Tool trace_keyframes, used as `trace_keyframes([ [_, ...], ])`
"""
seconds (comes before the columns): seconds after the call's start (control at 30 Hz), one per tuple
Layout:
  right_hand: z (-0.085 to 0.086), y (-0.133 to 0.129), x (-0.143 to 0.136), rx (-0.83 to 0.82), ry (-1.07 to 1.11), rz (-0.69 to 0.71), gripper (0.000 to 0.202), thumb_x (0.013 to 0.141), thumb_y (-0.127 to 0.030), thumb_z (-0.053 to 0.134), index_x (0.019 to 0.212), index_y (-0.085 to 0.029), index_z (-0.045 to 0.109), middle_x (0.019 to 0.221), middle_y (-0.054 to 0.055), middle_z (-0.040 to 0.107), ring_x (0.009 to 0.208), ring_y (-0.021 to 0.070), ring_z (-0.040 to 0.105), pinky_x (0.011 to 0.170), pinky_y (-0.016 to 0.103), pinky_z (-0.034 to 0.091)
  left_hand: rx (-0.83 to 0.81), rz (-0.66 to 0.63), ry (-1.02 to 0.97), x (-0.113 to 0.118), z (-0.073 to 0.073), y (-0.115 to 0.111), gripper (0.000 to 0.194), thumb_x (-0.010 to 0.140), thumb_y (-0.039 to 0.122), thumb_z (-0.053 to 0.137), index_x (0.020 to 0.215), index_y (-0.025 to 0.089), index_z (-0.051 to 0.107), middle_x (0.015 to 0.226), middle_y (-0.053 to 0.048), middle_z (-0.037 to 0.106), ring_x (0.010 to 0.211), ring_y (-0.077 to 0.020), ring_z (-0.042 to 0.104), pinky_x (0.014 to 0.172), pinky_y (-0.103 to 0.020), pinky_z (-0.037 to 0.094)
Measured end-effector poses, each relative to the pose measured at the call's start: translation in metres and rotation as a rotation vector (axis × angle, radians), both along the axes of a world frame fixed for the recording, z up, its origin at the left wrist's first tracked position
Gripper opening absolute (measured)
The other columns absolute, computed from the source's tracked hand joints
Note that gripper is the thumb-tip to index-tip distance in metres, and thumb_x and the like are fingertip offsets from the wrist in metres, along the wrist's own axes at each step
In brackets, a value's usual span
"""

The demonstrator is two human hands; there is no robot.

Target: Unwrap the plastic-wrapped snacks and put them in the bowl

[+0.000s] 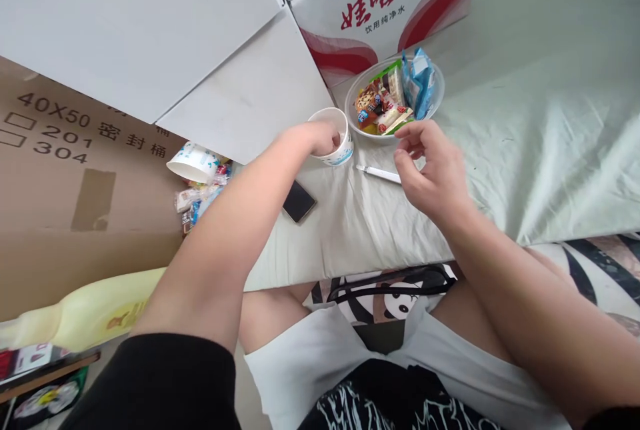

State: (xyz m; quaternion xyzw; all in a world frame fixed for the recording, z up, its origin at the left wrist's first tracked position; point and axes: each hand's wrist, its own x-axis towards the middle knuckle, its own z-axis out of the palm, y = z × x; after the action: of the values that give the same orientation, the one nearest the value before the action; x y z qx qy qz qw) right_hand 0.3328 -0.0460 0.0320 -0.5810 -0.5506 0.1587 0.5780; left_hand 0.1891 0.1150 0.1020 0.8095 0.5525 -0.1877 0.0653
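Observation:
My left hand (326, 138) reaches down into a white paper cup (343, 155) with a blue print. Its fingertips are curled and mostly hidden inside the cup, so what they hold does not show. Just in front of the snack bowl is my right hand (431, 167), thumb and fingers loosely bent and apart, with nothing visible between them. That clear plastic bowl (438, 93) contains several wrapped snacks (383, 107) and a blue packet (419, 87). A slim white pen-like object (381, 174) lies on the cloth, its right end covered by my right hand.
A black phone (299, 202) lies under my left forearm. Left of it, a second paper cup (194, 162) rests tipped among snack wrappers (193, 200). White boxes (250, 83) and a printed water carton (385, 10) stand behind. A pale yellow bottle (95, 307) is at lower left.

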Motion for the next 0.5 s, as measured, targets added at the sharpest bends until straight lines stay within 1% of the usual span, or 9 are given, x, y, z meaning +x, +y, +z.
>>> trace_keyframes([
  [0.07,0.001,0.000,0.002,-0.006,0.013,0.006,0.022,0.082,-0.015,0.054,0.101,-0.024,0.058,0.081,0.001,0.062,0.074,0.0181,0.061,0.075,0.036,0.051,0.139,0.023,-0.045,-0.008,0.011,-0.010,0.024,0.079,0.014,0.059,0.094,0.022,0.076,0.090,-0.007,0.073,0.100,-0.0275,0.068,0.093,-0.041,0.049],
  [0.13,0.002,-0.001,0.004,-0.035,0.017,0.018,0.022,0.082,-0.016,0.053,0.101,-0.024,0.058,0.082,0.001,0.062,0.075,0.0186,0.061,0.075,0.037,0.051,0.361,0.039,-0.285,-0.035,0.018,-0.031,0.026,0.089,0.019,0.052,0.105,0.023,0.072,0.095,-0.007,0.072,0.104,-0.0254,0.066,0.097,-0.040,0.048],
  [0.17,0.003,-0.002,0.005,-0.055,0.015,0.029,0.021,0.082,-0.016,0.053,0.101,-0.024,0.058,0.082,0.002,0.062,0.075,0.0188,0.061,0.075,0.037,0.051,0.439,0.053,-0.420,-0.055,0.017,-0.046,0.024,0.091,0.020,0.052,0.107,0.023,0.071,0.093,-0.006,0.071,0.100,-0.0231,0.067,0.095,-0.038,0.049],
  [0.23,0.004,-0.005,0.003,-0.101,0.005,0.057,0.021,0.081,-0.018,0.053,0.101,-0.024,0.058,0.082,0.003,0.063,0.075,0.0190,0.061,0.075,0.037,0.051,0.522,0.085,-0.612,-0.106,0.006,-0.083,0.019,0.092,0.023,0.053,0.104,0.023,0.068,0.088,-0.002,0.068,0.089,-0.0192,0.066,0.088,-0.036,0.051],
  [0.27,0.004,-0.007,0.000,-0.122,-0.002,0.069,0.022,0.081,-0.019,0.054,0.101,-0.023,0.058,0.082,0.003,0.064,0.074,0.0190,0.061,0.073,0.037,0.051,0.565,0.118,-0.658,-0.133,-0.002,-0.103,0.015,0.092,0.024,0.055,0.100,0.023,0.067,0.084,-0.001,0.066,0.085,-0.0184,0.065,0.086,-0.036,0.052],
  [0.33,0.003,-0.012,-0.009,-0.167,-0.026,0.085,0.023,0.078,-0.021,0.055,0.101,-0.023,0.059,0.081,0.003,0.065,0.070,0.0189,0.061,0.068,0.035,0.050,0.647,0.210,-0.645,-0.186,-0.020,-0.140,0.008,0.088,0.024,0.061,0.094,0.022,0.066,0.085,-0.001,0.065,0.087,-0.0197,0.065,0.089,-0.040,0.052],
  [0.37,0.003,-0.015,-0.014,-0.192,-0.044,0.087,0.023,0.077,-0.022,0.055,0.100,-0.023,0.059,0.080,0.004,0.066,0.069,0.0189,0.060,0.067,0.035,0.049,0.701,0.266,-0.622,-0.209,-0.028,-0.156,0.009,0.085,0.023,0.064,0.094,0.021,0.066,0.092,-0.004,0.065,0.093,-0.0227,0.065,0.094,-0.044,0.051],
  [0.43,0.000,-0.019,-0.026,-0.241,-0.089,0.100,0.023,0.075,-0.024,0.057,0.097,-0.023,0.060,0.080,0.004,0.067,0.069,0.0196,0.062,0.067,0.035,0.050,0.792,0.401,-0.549,-0.249,-0.038,-0.174,0.025,0.080,0.023,0.069,0.105,0.021,0.068,0.115,-0.010,0.064,0.116,-0.0309,0.061,0.109,-0.053,0.045],
  [0.5,-0.002,-0.021,-0.037,-0.275,-0.126,0.108,0.022,0.073,-0.023,0.058,0.094,-0.024,0.060,0.080,0.005,0.068,0.071,0.0203,0.063,0.071,0.037,0.051,0.780,0.544,-0.493,-0.279,-0.040,-0.175,0.052,0.077,0.026,0.074,0.128,0.022,0.064,0.140,-0.014,0.055,0.137,-0.0363,0.050,0.120,-0.055,0.035],
])
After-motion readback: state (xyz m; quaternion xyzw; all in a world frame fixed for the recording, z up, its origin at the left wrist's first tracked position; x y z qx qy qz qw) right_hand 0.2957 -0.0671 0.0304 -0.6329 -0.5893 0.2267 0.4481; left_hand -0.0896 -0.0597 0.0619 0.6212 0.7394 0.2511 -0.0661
